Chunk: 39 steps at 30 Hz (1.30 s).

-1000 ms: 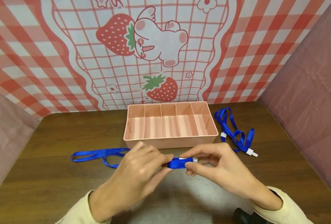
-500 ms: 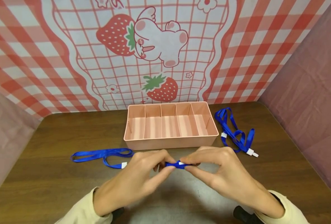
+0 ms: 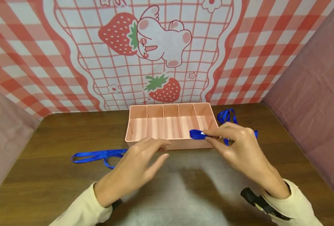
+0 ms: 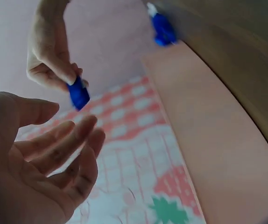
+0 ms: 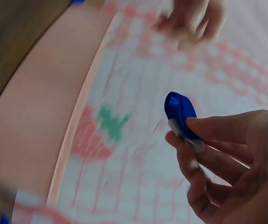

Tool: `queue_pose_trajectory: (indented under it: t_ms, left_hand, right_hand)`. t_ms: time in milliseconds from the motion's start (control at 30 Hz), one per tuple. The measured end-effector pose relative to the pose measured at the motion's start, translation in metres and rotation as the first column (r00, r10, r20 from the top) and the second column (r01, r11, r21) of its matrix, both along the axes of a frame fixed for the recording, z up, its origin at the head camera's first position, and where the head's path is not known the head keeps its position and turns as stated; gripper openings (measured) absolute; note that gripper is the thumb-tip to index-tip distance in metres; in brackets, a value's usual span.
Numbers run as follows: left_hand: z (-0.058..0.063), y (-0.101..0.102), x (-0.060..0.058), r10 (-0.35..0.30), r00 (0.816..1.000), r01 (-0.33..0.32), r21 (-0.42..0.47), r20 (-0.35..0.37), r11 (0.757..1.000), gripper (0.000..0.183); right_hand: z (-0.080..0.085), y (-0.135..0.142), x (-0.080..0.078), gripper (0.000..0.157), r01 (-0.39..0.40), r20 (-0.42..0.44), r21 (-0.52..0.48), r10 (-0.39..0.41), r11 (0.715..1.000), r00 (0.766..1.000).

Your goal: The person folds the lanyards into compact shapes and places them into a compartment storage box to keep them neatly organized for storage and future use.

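Observation:
A blue lanyard, folded into a small flat bundle with a white clip, is pinched between the thumb and fingers of my right hand. In the head view the bundle overlaps the front rim at the right part of a pink divided box. The right wrist view shows the folded lanyard as a loop at my fingertips. My left hand is held in front of the box with nothing in it, thumb and fingers apart; the left wrist view shows the same hand with its palm visible.
Another blue lanyard lies loosely looped at the left, partly behind my left hand. A further blue lanyard lies right of the box, partly hidden by my right hand. The box has several narrow compartments. A checked strawberry-print cloth stands behind the table.
Both hands held the folded lanyard; my left hand has let go. My right hand has carried the bundle up and right, to the front of the box.

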<state>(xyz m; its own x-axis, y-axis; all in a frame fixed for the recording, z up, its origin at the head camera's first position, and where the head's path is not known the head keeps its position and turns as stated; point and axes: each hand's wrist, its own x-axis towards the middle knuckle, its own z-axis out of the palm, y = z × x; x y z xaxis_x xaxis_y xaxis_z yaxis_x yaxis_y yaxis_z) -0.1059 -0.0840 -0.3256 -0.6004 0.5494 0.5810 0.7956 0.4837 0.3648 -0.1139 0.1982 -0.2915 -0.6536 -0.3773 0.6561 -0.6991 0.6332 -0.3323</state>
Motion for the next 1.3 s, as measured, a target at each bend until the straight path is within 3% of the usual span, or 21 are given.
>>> queue_pose_trajectory:
  t_ms: [133,300,533,633,733,867,1000,1133,1200,1233,1300]
  left_hand:
    - [-0.015,-0.016,-0.006,0.119,0.989,-0.127,-0.103,-0.085,0.987,0.026]
    - [-0.035,-0.034,-0.015,0.195,0.973,-0.219,-0.227,-0.124,0.949,0.043]
    - [-0.052,-0.043,-0.020,0.166,0.982,-0.189,-0.425,-0.092,0.885,0.068]
    - [-0.053,-0.046,-0.020,0.159,0.984,-0.179,-0.456,-0.082,0.872,0.072]
    - [-0.053,-0.049,-0.018,0.157,0.985,-0.171,-0.463,-0.069,0.870,0.074]
    - [-0.053,-0.052,-0.016,0.159,0.985,-0.169,-0.462,-0.060,0.871,0.073]
    - [-0.052,-0.051,-0.017,0.156,0.985,-0.172,-0.460,-0.071,0.871,0.070]
    - [-0.050,-0.050,-0.018,0.143,0.988,-0.157,-0.461,-0.064,0.873,0.068]
    - [-0.048,-0.052,-0.019,0.138,0.990,-0.141,-0.460,-0.041,0.877,0.067]
    - [-0.048,-0.053,-0.020,0.137,0.990,-0.131,-0.456,-0.020,0.880,0.068]
    - [-0.046,-0.058,-0.020,0.133,0.990,-0.100,-0.425,0.048,0.900,0.067]
  right_hand:
    - [-0.016,0.014,-0.022,0.021,0.173,-0.107,0.101,-0.162,0.980,0.981]
    - [-0.038,0.023,-0.048,0.014,0.215,-0.129,0.222,-0.190,0.951,0.973]
    - [-0.053,0.032,-0.074,0.010,0.122,-0.036,0.368,-0.117,0.922,0.992]
    - [-0.055,0.029,-0.088,0.010,0.028,0.051,0.414,-0.054,0.910,0.997]
    - [-0.055,0.024,-0.101,0.021,-0.095,0.152,0.461,0.027,0.882,0.988]
    - [-0.053,0.016,-0.115,0.038,-0.199,0.303,0.503,0.044,0.841,0.952]
    - [-0.048,0.012,-0.122,0.037,-0.248,0.452,0.520,-0.017,0.817,0.892]
    - [-0.037,0.014,-0.116,0.041,-0.358,0.586,0.484,0.008,0.798,0.810]
    - [-0.028,0.013,-0.107,0.044,-0.379,0.620,0.470,0.008,0.797,0.785]
    - [-0.024,0.013,-0.102,0.045,-0.374,0.625,0.471,-0.003,0.799,0.781]
    - [-0.015,0.010,-0.091,0.044,-0.341,0.595,0.491,-0.023,0.801,0.803]
